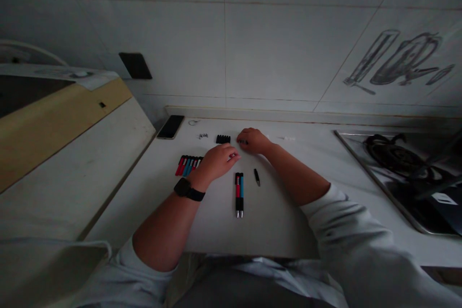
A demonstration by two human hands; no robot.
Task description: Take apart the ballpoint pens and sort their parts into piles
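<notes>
Pens: on counter, in front of person, red and blue side by side, tips toward person. Laid parallel, probably to keep them apart from loose parts.
Black tip section: alone, just right of pens, slightly slanted; likely set within easy reach.
Coloured barrels: row at left, partly hidden behind left hand; lined up, presumably for easy picking.
Black tubes: tight row beyond left hand; sorted by type, I'd say.
Left hand: thumb and fingers drawn in narrow over counter. Can't tell if anything's pinched.
Right hand: curled low beside tubes, small dark pieces at its fingers. Touching or gripping: can't tell.
Small metal parts: loose cluster left of tubes; too small to identify.
White bits: right of right hand, blurred.
Pen look: slim, coloured middles, black upper ends and grips, shiny metal tips; look whole.
Tip section look: short, dark, metal-ended, no coloured barrel.
</notes>
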